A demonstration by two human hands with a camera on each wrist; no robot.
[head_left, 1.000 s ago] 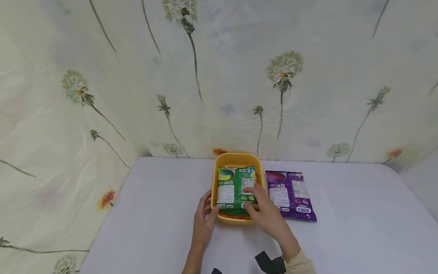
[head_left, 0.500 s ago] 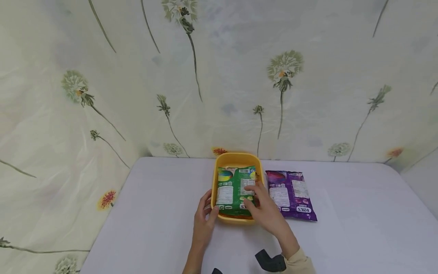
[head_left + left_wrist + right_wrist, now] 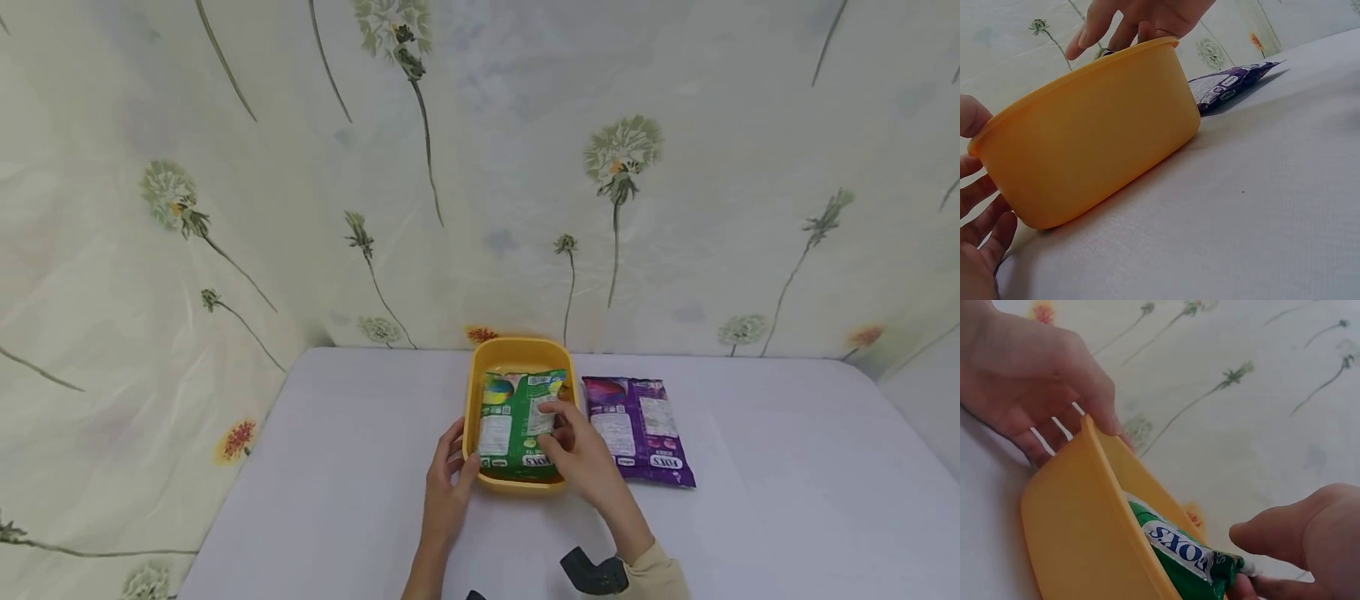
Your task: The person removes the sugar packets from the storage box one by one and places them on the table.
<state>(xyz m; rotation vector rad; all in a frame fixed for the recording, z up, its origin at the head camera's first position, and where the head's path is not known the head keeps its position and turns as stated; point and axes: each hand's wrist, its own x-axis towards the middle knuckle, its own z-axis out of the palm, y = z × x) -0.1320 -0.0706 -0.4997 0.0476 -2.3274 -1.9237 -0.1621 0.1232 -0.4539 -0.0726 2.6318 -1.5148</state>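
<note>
A yellow plastic tub stands on the table, and in it lies a green candy bag, also seen as a green corner above the rim in the right wrist view. My left hand holds the tub's near left corner, thumb over the rim and fingers against the outer wall. Over the right side of the bag is my right hand, its index finger and thumb apart. In the right wrist view fingertips touch the bag's corner while the thumb stays clear of it. Part of that hand's fingers is hidden.
A purple candy bag lies flat just right of the tub. The white table ends at a wall hanging printed with dandelions, close behind the tub. A dark wrist mount sits below the right forearm.
The green bag has shifted slightly right and toward the near end of the tub, with the right fingers over it. The left hand, the tub and the purple bag have stayed in place.
</note>
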